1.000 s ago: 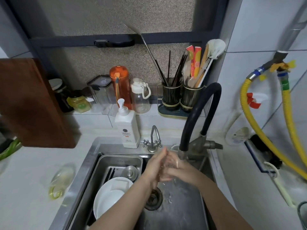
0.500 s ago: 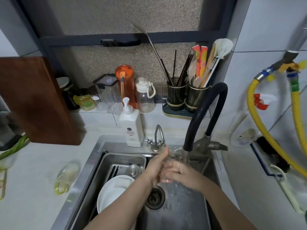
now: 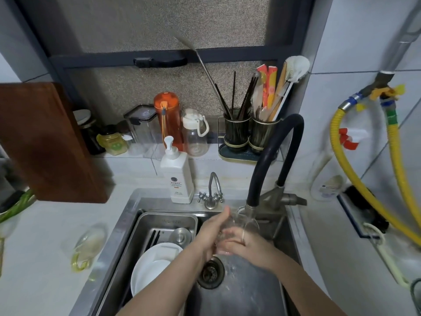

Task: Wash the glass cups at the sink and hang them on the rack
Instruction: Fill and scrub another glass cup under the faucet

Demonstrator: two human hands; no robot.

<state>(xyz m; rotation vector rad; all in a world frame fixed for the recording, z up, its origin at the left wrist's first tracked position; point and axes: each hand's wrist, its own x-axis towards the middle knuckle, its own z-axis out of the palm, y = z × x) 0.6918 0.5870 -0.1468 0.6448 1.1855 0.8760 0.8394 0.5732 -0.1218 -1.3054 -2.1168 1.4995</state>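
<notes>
A clear glass cup (image 3: 237, 224) sits between my two hands under the black faucet hose (image 3: 268, 156), over the steel sink (image 3: 246, 290). Water runs from the spout onto the glass. My left hand (image 3: 210, 233) wraps the cup's left side with fingers pointing up. My right hand (image 3: 245, 245) grips it from the right and below, fingers curled round its base. The cup is partly hidden by both hands. No rack is in view.
A steel basin (image 3: 168, 221) at the sink's left holds white plates (image 3: 152, 267) and a steel lid. The drain (image 3: 210, 272) lies below my hands. A soap dispenser (image 3: 176, 176), small tap (image 3: 213, 190), bottles, utensil holders (image 3: 248, 133), a wooden board (image 3: 43, 142) and yellow hoses (image 3: 396, 156) surround the sink.
The view has shifted a little, so everything slid slightly rightward. My hands keep turning the glass under the running water in about the same place.
</notes>
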